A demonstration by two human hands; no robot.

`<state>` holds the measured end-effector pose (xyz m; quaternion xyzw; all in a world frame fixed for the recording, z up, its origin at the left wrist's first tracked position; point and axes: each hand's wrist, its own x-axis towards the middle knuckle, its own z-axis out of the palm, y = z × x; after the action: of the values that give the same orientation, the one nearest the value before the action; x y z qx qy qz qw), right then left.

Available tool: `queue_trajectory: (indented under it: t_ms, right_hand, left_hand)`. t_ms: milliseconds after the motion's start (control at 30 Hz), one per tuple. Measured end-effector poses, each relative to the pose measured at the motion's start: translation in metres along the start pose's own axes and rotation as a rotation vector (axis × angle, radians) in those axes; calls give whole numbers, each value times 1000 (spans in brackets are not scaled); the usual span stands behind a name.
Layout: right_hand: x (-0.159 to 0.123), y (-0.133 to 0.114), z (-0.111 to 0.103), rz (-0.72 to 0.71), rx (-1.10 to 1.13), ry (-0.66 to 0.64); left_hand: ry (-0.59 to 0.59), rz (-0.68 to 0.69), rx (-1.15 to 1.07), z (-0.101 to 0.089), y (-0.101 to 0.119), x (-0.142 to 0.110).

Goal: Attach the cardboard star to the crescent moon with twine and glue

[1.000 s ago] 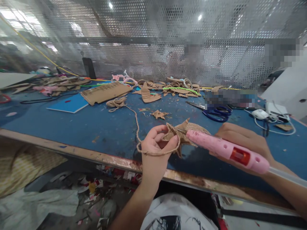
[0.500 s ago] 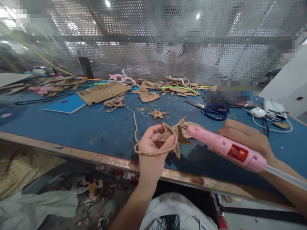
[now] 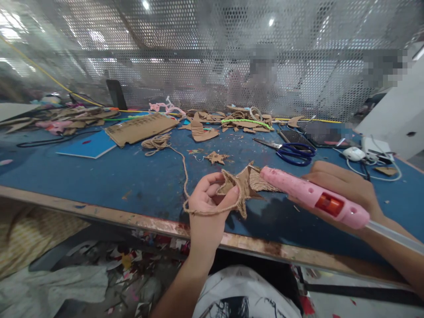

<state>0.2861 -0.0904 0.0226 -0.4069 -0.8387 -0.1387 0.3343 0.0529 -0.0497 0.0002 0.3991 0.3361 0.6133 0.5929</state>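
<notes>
Across the blue bench (image 3: 159, 183), from my remote seat, I see the right hand (image 3: 344, 181) with its grip wrapped around a pink glue gun (image 3: 296, 187), the nozzle at the upper point of a cardboard star (image 3: 244, 183). The left hand (image 3: 207, 198) has its grip pinched on that star, thumb over it, above the front edge. Beyond the gun lie blue-handled scissors (image 3: 281, 147). Twine (image 3: 156, 142) runs from a loose bundle, around the left hand, to the held star. Farther back rests a smaller star (image 3: 216, 157).
</notes>
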Motion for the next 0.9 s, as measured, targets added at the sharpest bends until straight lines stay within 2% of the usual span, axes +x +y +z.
queue_trajectory:
  t_ms: [100,400,567,633,733,833,900]
  right_hand:
    - [0,0,-2,10,-7,13]
    - [2,0,-3,7,5,10]
    - [2,7,0,53,-106,16]
    - [3,15,3,118,-221,-45]
    - [7,29,7,244,-383,-234]
    - [21,45,9,317,-415,-348]
    - [37,57,13,291,-371,-393]
  left_hand:
    - [35,-3,-18,1,1,0]
    - [42,-9,-25,4,2,-1]
    - [46,-11,-32,6,5,-1]
    - [45,-13,-25,6,5,-1]
    - [49,-10,-17,6,5,-1]
    - [59,1,-8,5,5,-2]
    - [61,-4,2,4,5,-2]
